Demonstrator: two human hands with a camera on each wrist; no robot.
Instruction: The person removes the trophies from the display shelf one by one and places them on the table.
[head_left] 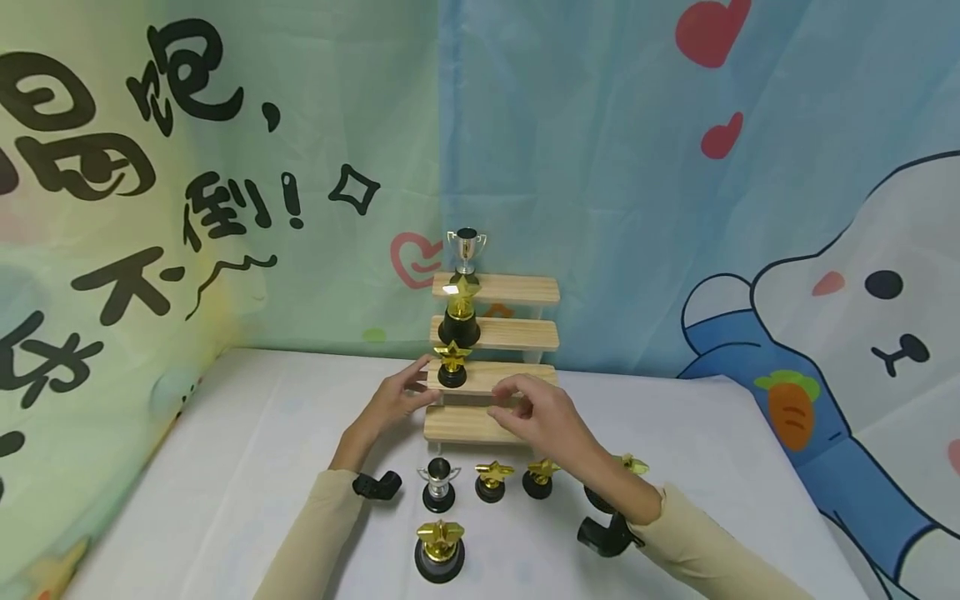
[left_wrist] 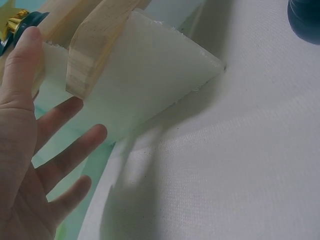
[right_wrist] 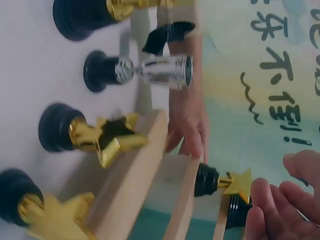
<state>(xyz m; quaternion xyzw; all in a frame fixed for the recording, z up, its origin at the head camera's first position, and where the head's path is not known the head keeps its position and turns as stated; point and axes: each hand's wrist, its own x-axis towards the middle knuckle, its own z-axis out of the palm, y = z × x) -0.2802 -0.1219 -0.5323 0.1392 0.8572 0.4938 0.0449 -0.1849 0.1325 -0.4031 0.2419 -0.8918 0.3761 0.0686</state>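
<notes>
A stepped wooden shelf (head_left: pixel 517 333) stands against the backdrop. On its left side are a silver cup trophy (head_left: pixel 467 243) on the top step, a larger gold star trophy (head_left: pixel 460 323) below that, and a small gold star trophy (head_left: pixel 452 367) on the step under it. My left hand (head_left: pixel 399 398) is at the shelf's left end with fingers spread, thumb near the small trophy; the left wrist view shows the white side panel (left_wrist: pixel 145 75) beside the fingers. Over the lower steps' right half, my right hand (head_left: pixel 546 414) hovers with loosely bent fingers, holding nothing.
In front of the shelf, a silver cup trophy (head_left: pixel 438 485) and small gold star trophies (head_left: pixel 491 482) (head_left: pixel 539 479) stand on the white table (head_left: pixel 262 433). Another star trophy (head_left: pixel 632 463) is partly behind my right forearm. A larger gold trophy (head_left: pixel 439 552) stands nearer me.
</notes>
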